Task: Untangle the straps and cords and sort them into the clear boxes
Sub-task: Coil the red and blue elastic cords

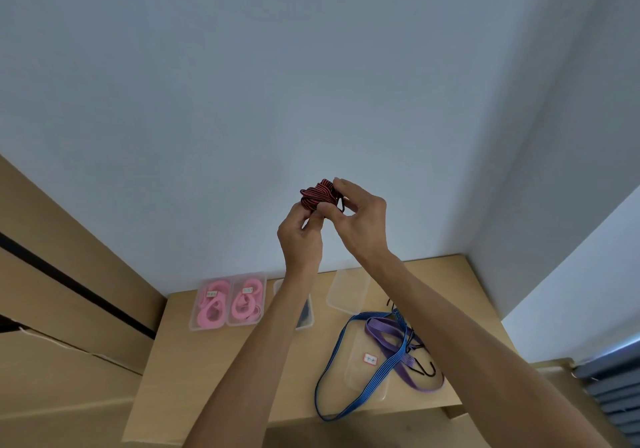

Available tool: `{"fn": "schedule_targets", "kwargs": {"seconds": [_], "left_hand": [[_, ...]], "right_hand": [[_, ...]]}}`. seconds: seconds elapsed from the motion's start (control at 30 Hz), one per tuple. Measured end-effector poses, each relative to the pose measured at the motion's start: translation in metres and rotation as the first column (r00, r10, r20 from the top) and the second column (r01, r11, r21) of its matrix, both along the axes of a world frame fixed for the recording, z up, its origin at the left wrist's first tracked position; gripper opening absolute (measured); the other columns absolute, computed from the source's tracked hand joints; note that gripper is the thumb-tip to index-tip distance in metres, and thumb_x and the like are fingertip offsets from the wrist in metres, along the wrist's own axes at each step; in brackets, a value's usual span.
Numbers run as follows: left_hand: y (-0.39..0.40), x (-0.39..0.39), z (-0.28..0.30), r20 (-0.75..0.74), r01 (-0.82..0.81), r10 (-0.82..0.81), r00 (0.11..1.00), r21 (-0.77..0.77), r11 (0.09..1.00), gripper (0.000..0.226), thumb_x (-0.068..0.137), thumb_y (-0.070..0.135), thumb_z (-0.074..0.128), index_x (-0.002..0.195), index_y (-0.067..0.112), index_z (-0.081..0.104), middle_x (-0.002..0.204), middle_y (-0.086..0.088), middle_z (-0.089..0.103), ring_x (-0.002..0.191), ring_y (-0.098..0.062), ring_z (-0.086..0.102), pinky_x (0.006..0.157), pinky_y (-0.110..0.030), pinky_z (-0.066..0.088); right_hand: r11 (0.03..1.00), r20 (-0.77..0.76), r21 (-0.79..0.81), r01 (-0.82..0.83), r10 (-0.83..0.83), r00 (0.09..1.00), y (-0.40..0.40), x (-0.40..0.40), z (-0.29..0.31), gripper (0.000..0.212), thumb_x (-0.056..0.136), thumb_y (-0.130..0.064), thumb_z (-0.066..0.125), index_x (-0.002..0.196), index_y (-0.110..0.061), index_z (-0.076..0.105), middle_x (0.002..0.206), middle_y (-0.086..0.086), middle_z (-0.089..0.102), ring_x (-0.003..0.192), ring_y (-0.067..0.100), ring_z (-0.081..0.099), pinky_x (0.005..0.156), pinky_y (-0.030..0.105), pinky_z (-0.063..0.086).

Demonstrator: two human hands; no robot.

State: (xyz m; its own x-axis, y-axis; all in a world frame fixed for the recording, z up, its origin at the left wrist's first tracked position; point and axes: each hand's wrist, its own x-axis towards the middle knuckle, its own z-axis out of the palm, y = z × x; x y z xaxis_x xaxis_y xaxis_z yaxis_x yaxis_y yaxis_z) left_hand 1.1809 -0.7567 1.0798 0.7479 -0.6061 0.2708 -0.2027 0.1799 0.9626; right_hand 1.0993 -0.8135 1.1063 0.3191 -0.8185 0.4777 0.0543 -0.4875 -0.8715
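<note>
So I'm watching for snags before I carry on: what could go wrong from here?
The red-and-black cord bundle, held up by both hands, left hand and right hand, has a black hook that could spring loose. The blue cord loops off the table edge and may slide off.

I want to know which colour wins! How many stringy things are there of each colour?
Pink: 2 bundles, one pink bundle and another, each in its own clear box.
Red-and-black: 1, the red cord held up by the left hand and right hand.
Blue: 1, the blue cord.
Purple: 1, the purple strap.
Total: 5. Pink wins.
</note>
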Motion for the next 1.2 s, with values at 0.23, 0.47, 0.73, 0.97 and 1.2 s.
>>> {"fn": "schedule_targets", "kwargs": {"seconds": [0.23, 0.47, 0.73, 0.97, 1.2], "left_hand": [[-0.002, 0.01, -0.007, -0.041, 0.046, -0.043, 0.998, 0.083, 0.995, 0.011, 0.094, 0.013, 0.066, 0.09, 0.018, 0.075, 0.087, -0.005, 0.074, 0.086, -0.019, 0.067, 0.086, -0.038, 0.054], [-0.001, 0.011, -0.01, -0.321, 0.005, -0.007, 0.947, -0.009, 1.0, 0.021, 0.085, 0.01, 0.075, 0.098, 0.02, 0.062, 0.1, -0.005, 0.072, 0.096, -0.017, 0.072, 0.08, -0.03, 0.059], [0.002, 0.01, -0.018, -0.378, 0.139, -0.124, 0.917, 0.011, 0.99, 0.02, 0.091, 0.01, 0.059, 0.11, 0.015, 0.064, 0.11, -0.016, 0.07, 0.102, -0.027, 0.071, 0.075, -0.023, 0.058], [-0.008, 0.0, -0.027, -0.47, 0.148, -0.125, 0.874, 0.012, 0.989, 0.031, 0.093, 0.007, 0.054, 0.121, 0.018, 0.061, 0.092, -0.011, 0.076, 0.093, -0.027, 0.074, 0.071, -0.022, 0.058], [-0.012, -0.017, -0.037, -0.474, 0.254, -0.203, 0.857, 0.045, 0.966, 0.028, 0.089, 0.025, 0.06, 0.115, 0.027, 0.068, 0.102, -0.009, 0.076, 0.097, -0.026, 0.074, 0.08, -0.027, 0.058]], "right_hand": [[0.994, -0.072, 0.11, -0.005, 0.013, 0.997, -0.006, -0.004, -0.008, 0.051, 0.078, -0.022, 0.083, 0.127, -0.016, 0.067, 0.113, -0.017, 0.069, 0.109, -0.001, 0.063, 0.095, 0.021, 0.052], [0.988, -0.105, 0.142, -0.06, 0.076, 0.992, -0.01, -0.011, -0.011, 0.056, 0.083, -0.014, 0.08, 0.135, -0.012, 0.06, 0.124, -0.004, 0.063, 0.108, 0.003, 0.062, 0.092, 0.014, 0.049], [0.947, -0.05, 0.308, -0.096, 0.116, 0.992, -0.015, -0.025, -0.025, 0.05, 0.086, -0.008, 0.074, 0.133, -0.012, 0.06, 0.126, -0.002, 0.065, 0.109, 0.008, 0.065, 0.093, 0.021, 0.054], [0.952, -0.08, 0.293, -0.09, 0.118, 0.99, -0.026, -0.038, -0.04, 0.027, 0.09, 0.005, 0.059, 0.11, -0.007, 0.073, 0.092, 0.004, 0.074, 0.09, 0.016, 0.071, 0.079, 0.018, 0.055], [0.914, -0.029, 0.4, -0.071, 0.09, 0.996, -0.042, -0.054, -0.05, 0.017, 0.093, -0.004, 0.063, 0.106, -0.008, 0.073, 0.089, 0.006, 0.074, 0.072, 0.018, 0.069, 0.068, 0.039, 0.061]]}}
